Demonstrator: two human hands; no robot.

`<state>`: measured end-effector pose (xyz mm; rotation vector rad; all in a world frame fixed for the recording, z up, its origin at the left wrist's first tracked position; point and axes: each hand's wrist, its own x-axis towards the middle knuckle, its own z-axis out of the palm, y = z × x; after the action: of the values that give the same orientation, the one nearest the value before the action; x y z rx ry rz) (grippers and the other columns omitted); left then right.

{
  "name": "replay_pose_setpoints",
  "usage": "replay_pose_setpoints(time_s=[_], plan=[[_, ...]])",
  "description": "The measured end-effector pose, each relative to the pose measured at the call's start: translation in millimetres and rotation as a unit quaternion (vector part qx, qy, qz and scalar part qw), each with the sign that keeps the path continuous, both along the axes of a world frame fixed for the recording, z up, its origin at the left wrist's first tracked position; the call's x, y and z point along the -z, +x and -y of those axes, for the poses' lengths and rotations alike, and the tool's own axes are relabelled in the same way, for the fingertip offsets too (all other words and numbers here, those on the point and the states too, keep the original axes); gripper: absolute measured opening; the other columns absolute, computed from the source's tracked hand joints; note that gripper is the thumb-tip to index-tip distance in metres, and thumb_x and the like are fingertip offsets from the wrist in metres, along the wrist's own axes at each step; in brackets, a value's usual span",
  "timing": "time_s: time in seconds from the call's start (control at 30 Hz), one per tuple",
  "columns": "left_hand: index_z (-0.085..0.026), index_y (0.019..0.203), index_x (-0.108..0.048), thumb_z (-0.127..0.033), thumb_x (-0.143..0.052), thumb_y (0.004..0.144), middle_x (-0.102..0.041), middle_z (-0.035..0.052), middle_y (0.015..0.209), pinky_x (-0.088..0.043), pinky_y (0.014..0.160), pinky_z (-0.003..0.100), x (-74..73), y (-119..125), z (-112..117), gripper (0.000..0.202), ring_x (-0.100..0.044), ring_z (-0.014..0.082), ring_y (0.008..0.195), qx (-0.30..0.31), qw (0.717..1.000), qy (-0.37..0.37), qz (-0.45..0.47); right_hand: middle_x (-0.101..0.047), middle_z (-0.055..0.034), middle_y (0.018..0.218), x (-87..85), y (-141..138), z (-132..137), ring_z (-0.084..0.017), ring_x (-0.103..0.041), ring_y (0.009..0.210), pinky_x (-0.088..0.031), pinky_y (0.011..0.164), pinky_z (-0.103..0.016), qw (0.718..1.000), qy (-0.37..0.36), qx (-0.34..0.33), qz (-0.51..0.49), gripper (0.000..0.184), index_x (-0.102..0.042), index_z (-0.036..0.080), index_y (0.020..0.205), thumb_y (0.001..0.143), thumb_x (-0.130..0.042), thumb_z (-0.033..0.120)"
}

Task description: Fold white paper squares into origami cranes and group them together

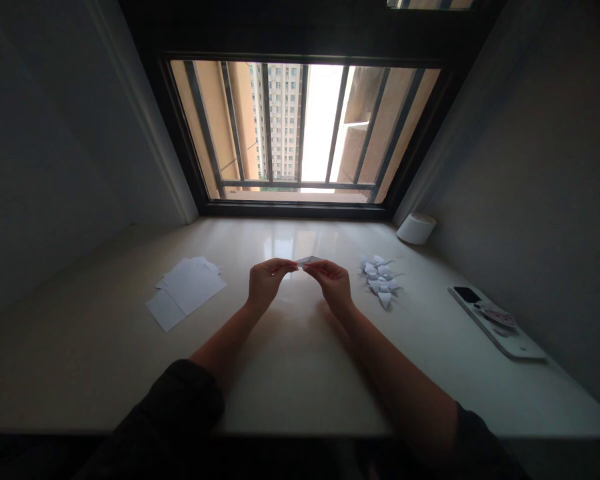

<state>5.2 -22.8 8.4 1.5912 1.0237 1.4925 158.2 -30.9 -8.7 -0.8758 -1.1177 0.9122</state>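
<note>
Between my two hands, over the middle of the white surface, is a small folded piece of paper point(310, 259). My left hand point(271, 278) pinches its left end between thumb and fingers. On the other side my right hand point(333, 279) grips it the same way, fingertips close to those of the left. The fingers hide much of the paper's lower part. To the right lies a cluster of several folded paper cranes point(380, 279) in white. A loose stack of white paper sheets point(187, 290) rests to the left.
A white cylinder point(416, 229), perhaps a paper roll, lies at the back right corner. A phone in a pale case point(497, 323) is near the right wall. The window point(300, 210) with bars outside closes off the back of the white ledge point(300, 373).
</note>
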Motion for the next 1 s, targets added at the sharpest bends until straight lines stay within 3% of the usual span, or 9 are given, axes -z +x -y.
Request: replay_pose_setpoints(time_s=[0.37,0.57,0.8,1.0], plan=[[-0.018,0.079,-0.073,-0.036,-0.073,0.066,-0.072,0.0046,0.076,-0.053,0.075,0.033,2.0,3.9,2.2,0.021,-0.067,0.0198,0.075,0.001,0.999,-0.027,0.032,-0.072,-0.0026,0.076,-2.6,-2.2,3.2,-0.02,-0.065,0.073,-0.052,0.075,-0.037,0.998,0.006,0.052,0.04,0.016,-0.071,0.021,0.072,0.065,-0.075,0.035],[-0.018,0.101,-0.069,-0.034,-0.074,0.066,-0.073,0.0054,0.078,-0.053,0.079,0.035,1.0,1.9,0.1,0.039,-0.068,0.0194,0.076,0.038,0.996,-0.044,0.068,-0.072,-0.0025,0.078,-5.2,-0.7,5.5,-0.02,-0.065,0.074,-0.051,0.076,-0.037,0.997,0.017,0.058,0.051,0.016,-0.072,0.022,0.074,0.066,-0.074,0.035],[-0.018,0.092,-0.073,-0.034,-0.073,0.067,-0.073,0.006,0.082,-0.053,0.083,0.037,2.4,2.8,1.0,0.03,-0.068,0.0217,0.081,0.005,0.998,-0.041,0.055,-0.072,-0.0028,0.079,-6.8,-3.0,6.4,-0.021,-0.066,0.076,-0.052,0.077,-0.037,0.998,0.013,0.045,0.043,0.017,-0.072,0.022,0.074,0.065,-0.075,0.036],[-0.021,0.087,-0.074,-0.034,-0.072,0.068,-0.073,0.0045,0.086,-0.052,0.084,0.037,1.5,3.5,4.8,0.024,-0.068,0.0228,0.085,-0.019,1.0,-0.012,0.021,-0.073,-0.0039,0.076,-6.5,-4.2,5.2,-0.022,-0.068,0.072,-0.055,0.073,-0.039,0.999,-0.047,0.01,-0.024,0.025,-0.071,0.02,0.077,0.061,-0.077,0.038]])
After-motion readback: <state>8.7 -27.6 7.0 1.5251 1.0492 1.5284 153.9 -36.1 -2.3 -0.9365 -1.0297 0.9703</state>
